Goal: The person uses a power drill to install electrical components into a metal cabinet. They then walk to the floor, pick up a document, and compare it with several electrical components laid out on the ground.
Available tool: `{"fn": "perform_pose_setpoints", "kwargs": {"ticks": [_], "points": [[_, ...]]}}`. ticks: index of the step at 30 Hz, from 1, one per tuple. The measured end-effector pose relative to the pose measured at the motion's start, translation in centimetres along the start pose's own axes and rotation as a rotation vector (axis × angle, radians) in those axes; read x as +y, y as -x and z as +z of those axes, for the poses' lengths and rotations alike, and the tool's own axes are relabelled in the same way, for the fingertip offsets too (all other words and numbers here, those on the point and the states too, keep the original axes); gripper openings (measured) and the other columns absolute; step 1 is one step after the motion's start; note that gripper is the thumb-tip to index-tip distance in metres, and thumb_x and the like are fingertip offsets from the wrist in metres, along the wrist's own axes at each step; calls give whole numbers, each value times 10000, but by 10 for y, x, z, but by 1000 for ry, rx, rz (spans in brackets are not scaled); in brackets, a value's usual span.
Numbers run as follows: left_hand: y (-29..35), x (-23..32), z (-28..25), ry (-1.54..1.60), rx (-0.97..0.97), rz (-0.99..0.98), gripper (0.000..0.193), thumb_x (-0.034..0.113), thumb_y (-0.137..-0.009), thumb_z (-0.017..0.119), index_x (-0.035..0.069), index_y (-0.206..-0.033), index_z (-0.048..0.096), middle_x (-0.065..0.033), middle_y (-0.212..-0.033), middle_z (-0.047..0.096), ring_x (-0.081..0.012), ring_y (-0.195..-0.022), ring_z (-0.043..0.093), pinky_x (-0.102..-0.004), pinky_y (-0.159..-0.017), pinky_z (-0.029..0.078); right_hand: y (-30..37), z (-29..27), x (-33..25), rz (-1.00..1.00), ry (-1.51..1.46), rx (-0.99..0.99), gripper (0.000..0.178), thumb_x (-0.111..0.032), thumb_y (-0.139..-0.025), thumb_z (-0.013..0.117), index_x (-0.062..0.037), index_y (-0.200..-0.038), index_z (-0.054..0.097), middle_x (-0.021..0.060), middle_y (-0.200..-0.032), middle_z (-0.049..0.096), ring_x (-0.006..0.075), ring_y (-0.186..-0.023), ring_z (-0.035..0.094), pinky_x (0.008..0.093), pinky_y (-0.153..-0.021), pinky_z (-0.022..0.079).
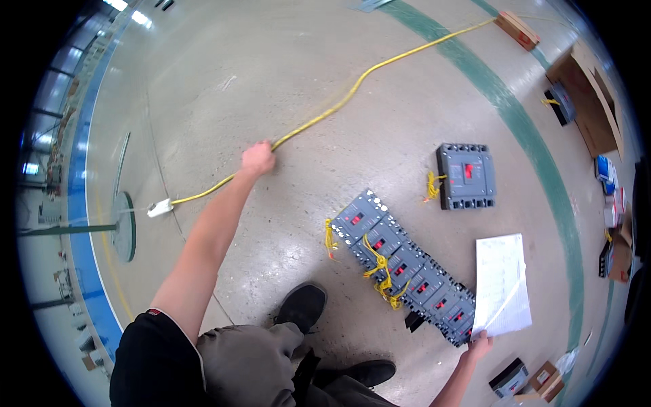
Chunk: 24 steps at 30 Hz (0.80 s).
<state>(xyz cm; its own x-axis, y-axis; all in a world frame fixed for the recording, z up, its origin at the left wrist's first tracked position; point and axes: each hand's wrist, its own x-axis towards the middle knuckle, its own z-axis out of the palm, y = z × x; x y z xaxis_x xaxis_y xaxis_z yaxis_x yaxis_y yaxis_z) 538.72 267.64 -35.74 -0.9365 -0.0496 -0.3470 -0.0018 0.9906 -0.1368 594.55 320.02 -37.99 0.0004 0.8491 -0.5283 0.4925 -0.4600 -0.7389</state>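
Observation:
My left hand [258, 159] is closed round a yellow cable [325, 114] that runs from the far right across the floor. Beyond my hand, the cable's near end joins a white socket block [160, 207]. At the lower right my right hand [480, 344] pinches the bottom edge of some white paper sheets [500, 285]. Just left of the sheets, several grey circuit breakers with red toggles [422, 287] lie side by side in a slanting row, some with bundles of yellow wire [385, 268]. A larger grey circuit breaker [468, 175] lies apart, above the sheets.
A long brown carton [517, 30] lies by the cable at the far right. An opened cardboard box [588, 102] stands below it. Smaller boxes [544, 380] are at the lower right. A round grey-green base with a pole [125, 227] stands at left. Green bands [542, 169] cross the floor.

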Motion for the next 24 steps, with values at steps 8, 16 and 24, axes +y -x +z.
{"fn": "perform_pose_setpoints", "kwargs": {"ticks": [8, 16, 24], "points": [[152, 80, -84, 735, 12, 573, 237, 162, -811, 583, -26, -955, 590, -154, -828, 619, -241, -722, 596, -336, -668, 478, 59, 2, -8, -103, -101, -87, 275, -61, -888, 469, 65, -1133, 480, 123, -1029, 575, 204, -901, 566, 352, -775, 490], [196, 80, -122, 905, -2, 532, 205, 108, -864, 564, -57, -983, 588, -37, -802, 602, -73, -717, 545, -238, -641, 459, 179, 144, 11, 81, -493, -406, 292, -84, -917, 478, 33, -1184, 465, 119, -1112, 539, 194, -985, 525, 351, -856, 425], [213, 95, -115, 854, 35, 507, 203, 105, -868, 568, -63, -978, 592, -36, -771, 600, -67, -709, 539, -233, -612, 453, 245, 310, -21, 179, -904, -864, 339, -81, -931, 452, 46, -1243, 418, 115, -1192, 512, 205, -1070, 482, 329, -959, 352]]}}
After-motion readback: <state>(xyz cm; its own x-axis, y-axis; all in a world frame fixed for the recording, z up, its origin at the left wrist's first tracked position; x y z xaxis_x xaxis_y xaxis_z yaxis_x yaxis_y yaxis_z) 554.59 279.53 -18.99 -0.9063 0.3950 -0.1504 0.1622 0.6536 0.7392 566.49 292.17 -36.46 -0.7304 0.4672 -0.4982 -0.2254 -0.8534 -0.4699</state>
